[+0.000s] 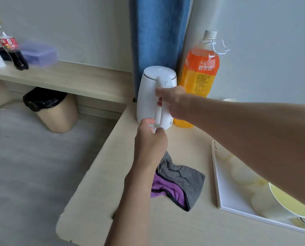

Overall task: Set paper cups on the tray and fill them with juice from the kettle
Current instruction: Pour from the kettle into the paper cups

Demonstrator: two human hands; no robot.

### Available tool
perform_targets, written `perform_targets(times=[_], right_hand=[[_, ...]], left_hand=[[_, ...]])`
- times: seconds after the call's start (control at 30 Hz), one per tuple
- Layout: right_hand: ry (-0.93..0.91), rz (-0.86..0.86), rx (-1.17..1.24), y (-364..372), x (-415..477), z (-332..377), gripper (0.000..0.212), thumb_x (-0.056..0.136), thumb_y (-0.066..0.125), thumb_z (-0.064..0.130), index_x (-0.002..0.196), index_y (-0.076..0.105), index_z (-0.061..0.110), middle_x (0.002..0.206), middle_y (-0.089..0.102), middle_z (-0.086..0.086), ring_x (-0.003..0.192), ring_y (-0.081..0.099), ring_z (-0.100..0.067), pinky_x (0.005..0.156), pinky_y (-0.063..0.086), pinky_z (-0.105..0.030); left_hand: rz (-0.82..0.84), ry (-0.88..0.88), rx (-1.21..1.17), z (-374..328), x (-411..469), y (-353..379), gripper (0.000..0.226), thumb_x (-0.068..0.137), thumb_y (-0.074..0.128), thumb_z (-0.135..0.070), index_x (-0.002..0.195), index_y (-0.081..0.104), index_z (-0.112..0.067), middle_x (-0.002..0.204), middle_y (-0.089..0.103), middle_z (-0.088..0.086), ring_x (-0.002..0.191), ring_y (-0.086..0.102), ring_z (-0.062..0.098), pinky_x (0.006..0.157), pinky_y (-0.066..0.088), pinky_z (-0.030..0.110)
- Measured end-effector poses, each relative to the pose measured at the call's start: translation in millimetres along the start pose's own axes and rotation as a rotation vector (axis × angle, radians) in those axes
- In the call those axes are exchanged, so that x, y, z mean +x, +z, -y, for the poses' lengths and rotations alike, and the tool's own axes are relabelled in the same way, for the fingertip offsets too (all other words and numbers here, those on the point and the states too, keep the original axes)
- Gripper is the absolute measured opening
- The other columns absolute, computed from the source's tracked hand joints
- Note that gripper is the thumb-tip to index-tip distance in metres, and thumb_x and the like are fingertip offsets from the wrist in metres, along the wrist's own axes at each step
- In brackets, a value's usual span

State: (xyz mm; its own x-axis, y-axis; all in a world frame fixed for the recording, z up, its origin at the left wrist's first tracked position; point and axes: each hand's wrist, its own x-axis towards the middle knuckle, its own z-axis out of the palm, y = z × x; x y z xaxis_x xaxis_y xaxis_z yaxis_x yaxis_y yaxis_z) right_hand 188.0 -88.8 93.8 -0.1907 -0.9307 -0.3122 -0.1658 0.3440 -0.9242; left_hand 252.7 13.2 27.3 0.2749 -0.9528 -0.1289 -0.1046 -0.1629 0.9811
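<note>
Near R, we see a white tray (217, 176) on the counter (112, 174), carrying a paper cup (288, 201) of yellow juice, partly hidden by the R forearm. Centre: grey-purple cloth (181, 181), just beside the L wrist. Farther: L hand (150, 141) pinches the lower end of the handle of the white kettle (148, 96); R hand (173, 102) wraps the handle's upper part. Kettle upright at the counter's far corner, well apart from the tray. Just behind it: orange drink bottle (201, 71), then blue curtain (158, 32).

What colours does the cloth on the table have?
The cloth is grey and purple; head view shows it.
</note>
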Motion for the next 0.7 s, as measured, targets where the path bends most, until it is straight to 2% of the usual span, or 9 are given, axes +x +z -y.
perform_targets(times=[0.07, 0.17, 0.2, 0.3, 0.37, 0.43, 0.5, 0.57, 0.7], right_hand=[[-0.028, -0.035, -0.036, -4.1, -4.0, -4.0, 0.028, 0.088, 0.068, 0.022, 0.11, 0.058, 0.006, 0.089, 0.063, -0.005, 0.103, 0.065, -0.024, 0.095, 0.053, -0.041], [-0.076, -0.035, -0.082, -13.3, -13.9, -6.2, 0.021, 0.089, 0.065, 0.02, 0.105, 0.057, 0.008, 0.084, 0.062, -0.006, 0.1, 0.065, -0.026, 0.094, 0.053, -0.042], [-0.092, -0.033, -0.095, -17.9, -18.6, -5.8, 0.02, 0.089, 0.064, 0.02, 0.105, 0.057, 0.009, 0.082, 0.062, -0.006, 0.097, 0.065, -0.026, 0.093, 0.053, -0.042], [-0.135, -0.005, -0.091, -35.4, -35.6, -2.8, 0.024, 0.088, 0.064, 0.017, 0.11, 0.061, 0.008, 0.077, 0.061, -0.006, 0.083, 0.062, -0.025, 0.088, 0.054, -0.04], [-0.158, 0.023, -0.078, -51.6, -51.6, 3.0, 0.019, 0.087, 0.064, 0.013, 0.104, 0.062, 0.007, 0.074, 0.06, -0.005, 0.074, 0.059, -0.022, 0.083, 0.054, -0.037], [-0.186, 0.044, -0.063, -72.2, -72.3, 13.6, 0.004, 0.085, 0.061, 0.008, 0.089, 0.061, 0.009, 0.069, 0.057, -0.004, 0.066, 0.056, -0.02, 0.073, 0.052, -0.032], [-0.206, 0.054, -0.029, -94.4, -93.3, 26.8, 0.009, 0.084, 0.058, 0.001, 0.08, 0.058, 0.009, 0.064, 0.053, -0.004, 0.059, 0.052, -0.018, 0.064, 0.048, -0.027], [-0.218, 0.057, 0.013, -120.1, -113.5, 39.8, 0.014, 0.083, 0.055, -0.003, 0.076, 0.056, 0.009, 0.063, 0.05, -0.005, 0.056, 0.049, -0.018, 0.059, 0.047, -0.025], [-0.26, 0.013, -0.024, -180.2, -147.0, 59.8, 0.011, 0.082, 0.055, -0.004, 0.081, 0.058, 0.007, 0.072, 0.054, -0.006, 0.058, 0.052, -0.017, 0.067, 0.049, -0.027]], left_hand=[[-0.001, 0.006, -0.009, -0.9, -1.2, 0.6, 0.037, 0.104, 0.048, -0.013, 0.14, 0.052, -0.021, 0.134, 0.058, 0.005, 0.112, 0.06, 0.024, 0.087, 0.041, 0.027], [-0.032, 0.018, -0.029, -3.2, -1.0, -1.9, 0.039, 0.104, 0.05, -0.014, 0.142, 0.051, -0.022, 0.136, 0.057, 0.004, 0.105, 0.058, 0.018, 0.075, 0.042, 0.023], [-0.045, 0.023, -0.041, -5.2, -2.1, -2.9, 0.04, 0.104, 0.051, -0.014, 0.142, 0.05, -0.022, 0.137, 0.056, 0.004, 0.105, 0.059, 0.018, 0.076, 0.043, 0.023], [-0.091, 0.054, -0.069, -9.7, -6.8, -1.3, 0.041, 0.103, 0.053, -0.016, 0.143, 0.049, -0.021, 0.142, 0.055, 0.008, 0.125, 0.058, 0.026, 0.096, 0.046, 0.033], [-0.137, 0.103, -0.075, -13.2, -12.9, -0.5, 0.04, 0.103, 0.054, -0.02, 0.143, 0.049, -0.021, 0.143, 0.053, 0.009, 0.13, 0.055, 0.027, 0.106, 0.047, 0.04], [-0.191, 0.162, -0.103, -16.6, -19.3, -1.7, 0.042, 0.102, 0.058, -0.026, 0.142, 0.049, -0.023, 0.142, 0.05, 0.008, 0.126, 0.056, 0.024, 0.108, 0.048, 0.044], [-0.205, 0.228, -0.154, -20.9, -24.5, -3.8, 0.052, 0.094, 0.064, -0.038, 0.142, 0.048, -0.026, 0.142, 0.05, 0.007, 0.124, 0.057, 0.019, 0.104, 0.05, 0.039], [-0.163, 0.259, -0.201, -28.2, -33.2, -4.2, 0.068, 0.082, 0.065, -0.051, 0.144, 0.046, -0.031, 0.143, 0.05, 0.003, 0.126, 0.056, 0.014, 0.101, 0.048, 0.031], [0.003, 0.27, -0.272, -44.2, -53.1, 17.0, 0.091, 0.07, 0.069, -0.068, 0.149, 0.042, -0.033, 0.143, 0.056, -0.004, 0.137, 0.052, 0.015, 0.115, 0.045, 0.046]])
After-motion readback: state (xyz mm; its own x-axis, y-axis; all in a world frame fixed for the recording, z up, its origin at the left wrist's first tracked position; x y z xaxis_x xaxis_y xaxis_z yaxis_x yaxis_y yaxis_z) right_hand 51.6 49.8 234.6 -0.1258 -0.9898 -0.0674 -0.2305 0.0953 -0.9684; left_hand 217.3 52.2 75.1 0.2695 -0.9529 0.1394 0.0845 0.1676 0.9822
